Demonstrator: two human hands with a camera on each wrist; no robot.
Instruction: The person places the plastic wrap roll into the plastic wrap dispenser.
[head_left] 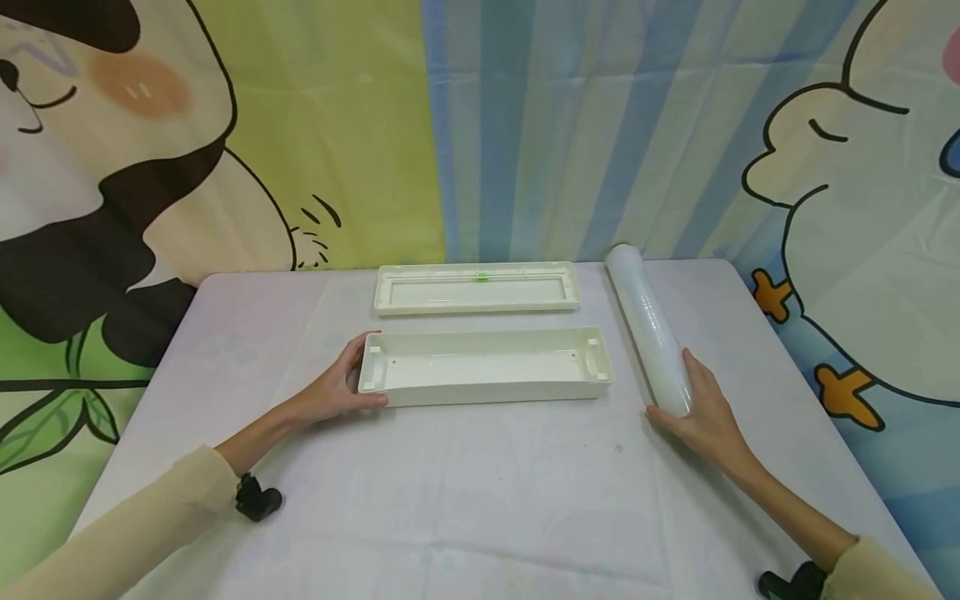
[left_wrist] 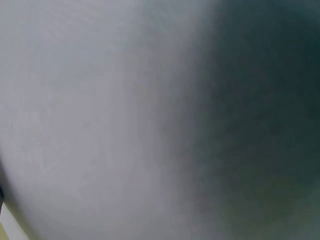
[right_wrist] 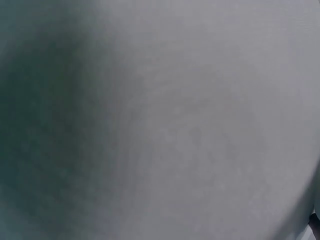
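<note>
A long white plastic box (head_left: 487, 393), open at the top, lies across the middle of the table. My left hand (head_left: 337, 385) grips its left end, thumb along the front wall and fingers round the back corner. To the right, a roll of clear plastic wrap (head_left: 651, 333) lies slanted, its far end near the table's back edge. My right hand (head_left: 705, 417) holds the near end of the roll between thumb and fingers. Behind the box lies a matching white lid (head_left: 477, 292) with a small green piece on it. Both wrist views show only blurred pale surface and dark shadow.
A white cloth (head_left: 480, 508) covers the table. Printed curtains (head_left: 360, 125) with cartoon animals hang right behind the table's back edge and along both sides. Black wrist cameras (head_left: 257, 498) sit at the cuffs of the cream sleeves (head_left: 150, 517).
</note>
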